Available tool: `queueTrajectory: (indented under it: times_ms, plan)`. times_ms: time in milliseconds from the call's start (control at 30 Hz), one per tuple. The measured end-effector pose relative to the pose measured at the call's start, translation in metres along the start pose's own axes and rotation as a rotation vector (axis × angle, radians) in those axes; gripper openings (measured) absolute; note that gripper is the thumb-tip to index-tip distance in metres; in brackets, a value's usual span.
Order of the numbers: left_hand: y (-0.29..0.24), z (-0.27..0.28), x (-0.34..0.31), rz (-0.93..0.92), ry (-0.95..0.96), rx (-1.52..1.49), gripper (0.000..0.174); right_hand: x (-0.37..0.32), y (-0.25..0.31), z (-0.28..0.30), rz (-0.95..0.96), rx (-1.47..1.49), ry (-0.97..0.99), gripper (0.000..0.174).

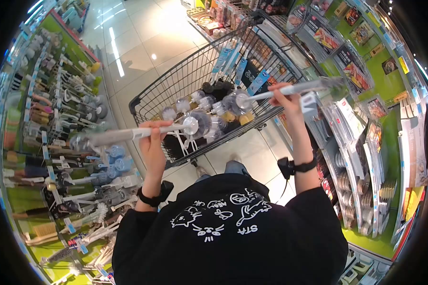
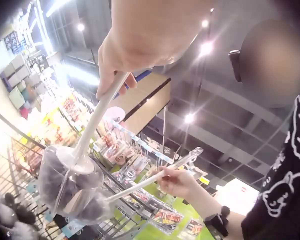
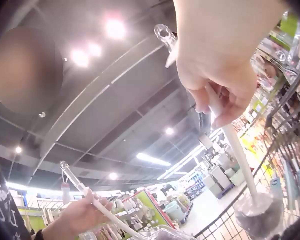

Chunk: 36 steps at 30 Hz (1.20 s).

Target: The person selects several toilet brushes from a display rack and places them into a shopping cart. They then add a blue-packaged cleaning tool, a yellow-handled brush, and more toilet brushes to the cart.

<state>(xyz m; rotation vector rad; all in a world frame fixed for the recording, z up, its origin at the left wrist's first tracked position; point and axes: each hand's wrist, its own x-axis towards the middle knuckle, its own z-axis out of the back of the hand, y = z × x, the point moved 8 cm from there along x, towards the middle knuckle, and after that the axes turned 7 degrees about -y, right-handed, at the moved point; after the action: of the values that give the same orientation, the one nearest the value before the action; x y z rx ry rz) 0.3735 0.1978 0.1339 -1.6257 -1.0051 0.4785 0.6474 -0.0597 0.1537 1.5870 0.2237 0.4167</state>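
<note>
The left hand (image 1: pixel 152 148) grips a long, white-handled tool (image 1: pixel 178 127) with round, plastic-wrapped head, the right hand (image 1: pixel 288 102) a similar tool (image 1: pixel 260 96), over the black wire cart (image 1: pixel 134 103). Both seem light, stiff; the handles are better to hold.

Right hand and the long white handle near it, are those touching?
Touching. The right wrist view shows the right hand with its fingers curled round the white handle.

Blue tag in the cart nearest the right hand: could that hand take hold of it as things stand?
Probably not: the right hand is close and nothing seems to cover the blue tag, but the fingers grip a white handle, which they would likely have to release first.
</note>
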Motion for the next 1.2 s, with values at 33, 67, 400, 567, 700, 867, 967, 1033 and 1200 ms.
queueTrajectory:
  times_ms: [33,67,400,567,700,867,967,1033,1200]
  plan:
    - [0.011,-0.017,0.012,0.04,0.045,0.019,0.015,0.021,-0.017,0.005,-0.069,-0.011,0.025,0.02]
    - [0.023,-0.034,0.023,0.081,0.089,0.039,0.014,0.036,-0.034,0.008,-0.158,-0.013,0.039,0.019]
    - [0.251,-0.174,0.072,0.352,0.517,0.433,0.017,0.154,-0.233,0.025,-0.543,-0.482,0.444,0.026]
    - [0.318,-0.221,0.068,0.356,0.71,0.68,0.018,0.21,-0.255,0.055,-0.455,-0.533,0.369,0.036]
    - [0.361,-0.223,0.084,0.389,0.581,0.664,0.009,0.241,-0.252,0.094,-0.409,-0.513,0.176,0.035]
    - [0.408,-0.205,0.098,0.676,0.353,0.365,0.012,0.254,-0.24,0.107,-0.296,-0.559,0.216,0.034]
    - [0.42,-0.215,0.097,0.652,0.39,0.401,0.012,0.26,-0.231,0.103,-0.145,-0.723,0.292,0.029]
    - [0.42,-0.229,0.093,0.518,0.484,0.569,0.011,0.259,-0.206,0.091,0.153,-0.852,0.293,0.027]
    - [0.434,-0.264,0.079,0.108,0.653,0.836,0.029,0.254,-0.183,0.093,0.309,-1.445,0.355,0.019]
